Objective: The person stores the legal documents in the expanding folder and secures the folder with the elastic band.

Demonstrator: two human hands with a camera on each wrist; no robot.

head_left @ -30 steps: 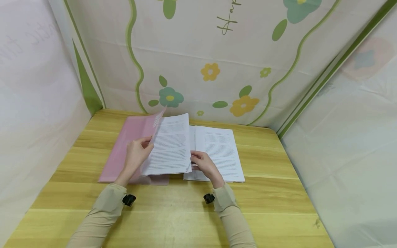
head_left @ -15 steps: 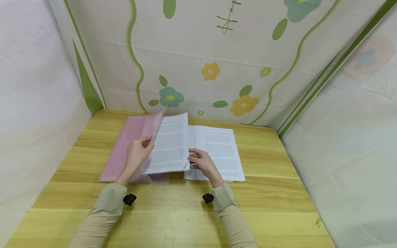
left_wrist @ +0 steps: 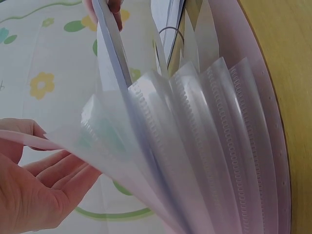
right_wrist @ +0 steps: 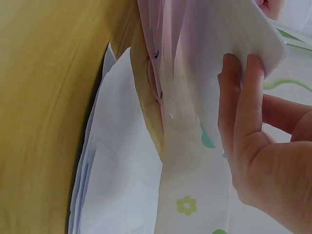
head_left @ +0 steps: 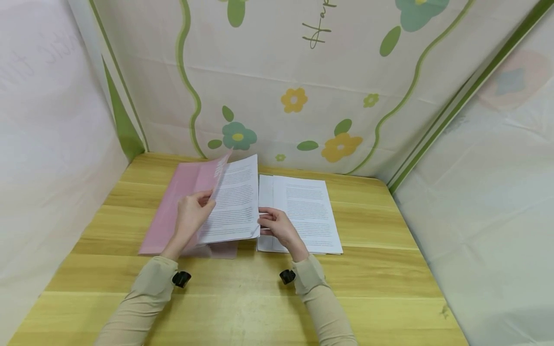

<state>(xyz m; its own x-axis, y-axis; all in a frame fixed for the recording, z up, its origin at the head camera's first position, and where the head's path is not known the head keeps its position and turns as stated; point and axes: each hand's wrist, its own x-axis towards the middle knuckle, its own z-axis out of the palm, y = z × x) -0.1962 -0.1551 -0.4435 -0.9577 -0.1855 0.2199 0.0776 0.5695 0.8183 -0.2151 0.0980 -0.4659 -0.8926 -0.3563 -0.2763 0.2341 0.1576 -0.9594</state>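
Observation:
At the left of the table lies a pink, translucent expanding file folder (head_left: 173, 202), its upper flap lifted. My left hand (head_left: 192, 214) pinches that flap's edge between thumb and fingers. Clear pleated pockets (left_wrist: 195, 122) fan out beneath it in the left wrist view. A thin stack of printed sheets (head_left: 235, 202) sits partly inside the folder, its right part sticking out. My right hand (head_left: 281, 226) holds the stack by its right edge, near the lower corner, fingers beneath. A second pile of printed sheets (head_left: 309, 206) lies flat on the table under my right hand.
The wooden table (head_left: 242, 298) reaches to a white fabric wall (head_left: 259, 72) with printed flowers at the back. Similar fabric walls stand left and right. An elastic loop (left_wrist: 171, 31) hangs by the folder's opening.
My right hand has moved a little left, carrying the sheets deeper into the folder. More of the second pile's left side now shows. My left hand stays in place on the flap.

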